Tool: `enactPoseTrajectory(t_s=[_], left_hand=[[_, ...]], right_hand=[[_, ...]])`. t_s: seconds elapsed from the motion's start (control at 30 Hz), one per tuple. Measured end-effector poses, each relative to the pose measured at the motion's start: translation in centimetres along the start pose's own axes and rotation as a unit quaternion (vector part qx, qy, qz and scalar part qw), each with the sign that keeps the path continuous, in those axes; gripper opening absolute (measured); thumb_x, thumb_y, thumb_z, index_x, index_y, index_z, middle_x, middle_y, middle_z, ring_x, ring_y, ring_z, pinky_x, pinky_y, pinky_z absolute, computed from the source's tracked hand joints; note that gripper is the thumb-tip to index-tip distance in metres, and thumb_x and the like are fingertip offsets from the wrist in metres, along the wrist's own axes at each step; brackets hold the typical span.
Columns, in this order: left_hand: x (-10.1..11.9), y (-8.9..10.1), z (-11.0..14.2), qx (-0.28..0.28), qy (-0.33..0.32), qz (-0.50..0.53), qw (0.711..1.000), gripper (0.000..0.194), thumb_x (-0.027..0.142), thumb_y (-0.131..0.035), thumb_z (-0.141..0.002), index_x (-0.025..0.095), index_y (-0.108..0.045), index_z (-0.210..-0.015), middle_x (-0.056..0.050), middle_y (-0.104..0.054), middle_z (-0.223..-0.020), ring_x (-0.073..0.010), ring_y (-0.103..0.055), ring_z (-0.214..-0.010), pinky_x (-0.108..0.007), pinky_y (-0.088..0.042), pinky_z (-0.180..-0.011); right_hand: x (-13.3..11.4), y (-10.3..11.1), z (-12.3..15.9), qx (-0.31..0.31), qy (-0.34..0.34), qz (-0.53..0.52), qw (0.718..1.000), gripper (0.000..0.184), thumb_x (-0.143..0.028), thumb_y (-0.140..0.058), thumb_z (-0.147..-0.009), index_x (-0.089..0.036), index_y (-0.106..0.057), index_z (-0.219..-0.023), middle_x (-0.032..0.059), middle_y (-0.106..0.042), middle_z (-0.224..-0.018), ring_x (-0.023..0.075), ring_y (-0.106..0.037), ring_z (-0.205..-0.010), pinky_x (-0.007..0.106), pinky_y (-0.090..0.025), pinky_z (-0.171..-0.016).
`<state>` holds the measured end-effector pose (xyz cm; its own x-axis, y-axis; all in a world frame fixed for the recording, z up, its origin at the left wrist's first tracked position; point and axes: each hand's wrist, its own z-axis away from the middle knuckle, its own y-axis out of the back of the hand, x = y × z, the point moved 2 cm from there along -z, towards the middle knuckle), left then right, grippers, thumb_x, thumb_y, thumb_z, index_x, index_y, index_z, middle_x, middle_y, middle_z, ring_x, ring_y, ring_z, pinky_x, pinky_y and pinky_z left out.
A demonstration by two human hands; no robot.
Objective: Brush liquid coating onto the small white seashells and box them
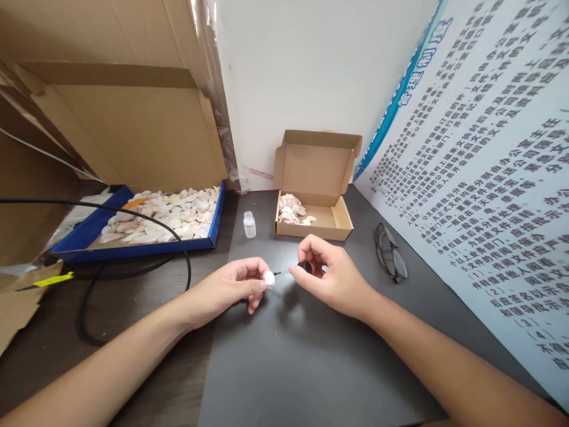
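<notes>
Left hand (242,284): grip closed, thumb and fingers pinching a small white piece (269,279), probably a shell, over the middle of the worktop (267,367); right hand (333,276): grip closed on a black cap (304,266); its thin dark applicator (279,273) lies roughly level, long axis left-right, tip leftward at the piece's right edge; contact cannot be told; left hand nearer the piece; nothing seen between tip and piece; small bottle (249,227) upright, far side; shell box (311,231) beyond right hand; glasses (392,255) right; blue tray (155,249) of shells far left.
</notes>
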<state>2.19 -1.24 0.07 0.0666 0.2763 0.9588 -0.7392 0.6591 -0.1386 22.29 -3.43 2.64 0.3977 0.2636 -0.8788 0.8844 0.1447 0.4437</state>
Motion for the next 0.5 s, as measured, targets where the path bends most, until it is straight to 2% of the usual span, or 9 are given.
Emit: enactPoseTrajectory(t_s=[0.27, 0.5], left_hand=[[-0.16, 0.10, 0.03, -0.004, -0.002, 0.002, 1.000, 0.024, 0.033, -0.070, -0.081, 0.016, -0.055, -0.086, 0.004, -0.053, -0.065, -0.0082, -0.047, -0.058, -0.021, -0.044, -0.055], [-0.12, 0.10, -0.06, -0.005, -0.004, 0.001, 1.000, 0.023, 0.033, -0.070, -0.081, 0.016, -0.054, -0.086, 0.005, -0.054, -0.064, -0.0082, -0.048, -0.057, -0.021, -0.044, -0.055]], right_hand=[[-0.43, 0.27, 0.17, -0.037, -0.009, -0.127, 0.991, 0.022, -0.029, -0.066, -0.082, -0.021, -0.046, -0.080, -0.0052, -0.042, -0.070, 0.0091, -0.034, -0.058, 0.024, -0.032, -0.054], [-0.45, -0.01, 0.08, -0.032, -0.019, -0.122, 0.992, 0.022, -0.030, -0.066, -0.081, -0.021, -0.046, -0.079, -0.0056, -0.040, -0.069, 0.0091, -0.032, -0.057, 0.024, -0.030, -0.053]])
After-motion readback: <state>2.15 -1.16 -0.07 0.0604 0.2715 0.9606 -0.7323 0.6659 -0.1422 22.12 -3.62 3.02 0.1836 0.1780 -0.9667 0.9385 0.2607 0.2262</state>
